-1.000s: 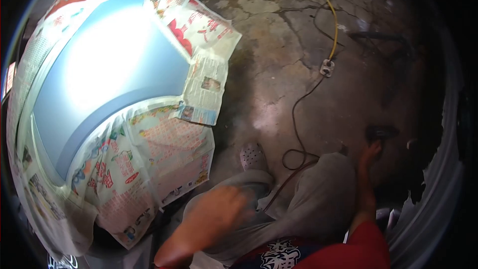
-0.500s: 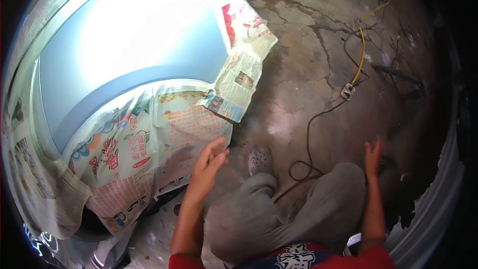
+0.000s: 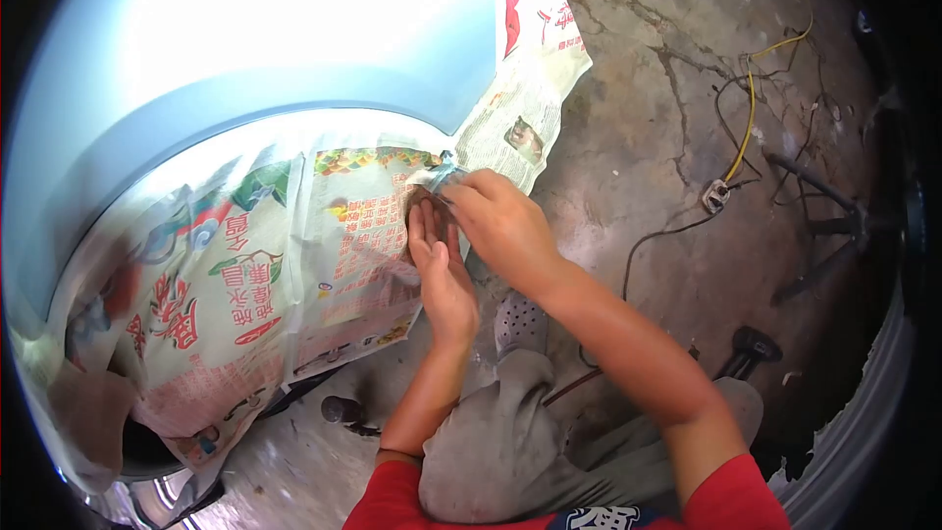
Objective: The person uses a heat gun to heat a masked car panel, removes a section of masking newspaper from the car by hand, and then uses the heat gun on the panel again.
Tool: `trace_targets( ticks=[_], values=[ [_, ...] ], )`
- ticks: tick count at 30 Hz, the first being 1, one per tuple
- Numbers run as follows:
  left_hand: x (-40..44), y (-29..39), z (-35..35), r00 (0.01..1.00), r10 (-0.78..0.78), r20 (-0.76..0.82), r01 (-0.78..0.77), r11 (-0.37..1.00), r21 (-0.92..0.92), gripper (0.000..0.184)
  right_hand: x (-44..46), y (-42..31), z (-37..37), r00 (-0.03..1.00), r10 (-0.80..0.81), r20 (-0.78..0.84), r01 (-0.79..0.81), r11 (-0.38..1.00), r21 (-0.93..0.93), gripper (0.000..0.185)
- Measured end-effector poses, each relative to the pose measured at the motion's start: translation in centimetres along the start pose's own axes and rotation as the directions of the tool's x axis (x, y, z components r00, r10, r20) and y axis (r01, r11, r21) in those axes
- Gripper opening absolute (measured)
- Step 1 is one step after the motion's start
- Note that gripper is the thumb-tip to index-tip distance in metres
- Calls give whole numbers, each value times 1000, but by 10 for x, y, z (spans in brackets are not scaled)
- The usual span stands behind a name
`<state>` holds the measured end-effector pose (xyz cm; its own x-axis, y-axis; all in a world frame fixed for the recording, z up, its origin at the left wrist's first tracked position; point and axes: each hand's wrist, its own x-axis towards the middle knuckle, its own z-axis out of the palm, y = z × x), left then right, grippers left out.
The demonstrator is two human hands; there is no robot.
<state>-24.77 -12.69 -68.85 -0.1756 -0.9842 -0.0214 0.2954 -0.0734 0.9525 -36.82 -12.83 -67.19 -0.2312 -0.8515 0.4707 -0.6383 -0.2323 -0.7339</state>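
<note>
My right hand [image 3: 505, 231] is closed on the lower corner of the newspaper [image 3: 510, 123], just below the tip of the pale blue panel [image 3: 324, 83]. Beside it, my left hand [image 3: 444, 280] is palm up with its fingers extended against the printed masking paper [image 3: 363, 226]. Brightly lit, the panel curves over the top of that paper, which hangs below it in folds. The exact contact at the fingertips is partly hidden by my hands.
A yellow cable [image 3: 754, 108] runs to a socket [image 3: 716, 196] on the cracked floor. A metal stand [image 3: 854, 226] is at the right, with a black tool [image 3: 751, 351] below it. A dark cylindrical object [image 3: 341, 409] lies at lower left. Plastic sheeting [image 3: 863, 412] hangs at right.
Both hands have come together at the newspaper corner, my right hand crossing over from the right side. The view has moved closer to the panel, and my right hand has taken hold of the newspaper.
</note>
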Motion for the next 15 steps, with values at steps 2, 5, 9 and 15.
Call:
trace_targets(
  ticks=[2,5,9,15],
  values=[
    [-2,2,0,999,-16,29,17,999,-52,70,11,0,20,1000,1,-21,-2,998,-59,15],
    [-4,5,-2,997,-20,71,26,996,-85,70,21,-2,39,999,25,-32,-29,990,-141,11],
    [-3,0,-5,997,-11,74,18,995,-97,70,27,-1,46,997,-12,-75,-5,975,-221,12],
    [2,-7,-11,995,33,97,-27,998,-65,70,23,2,45,994,-64,-83,36,952,-303,13]
  ],
)
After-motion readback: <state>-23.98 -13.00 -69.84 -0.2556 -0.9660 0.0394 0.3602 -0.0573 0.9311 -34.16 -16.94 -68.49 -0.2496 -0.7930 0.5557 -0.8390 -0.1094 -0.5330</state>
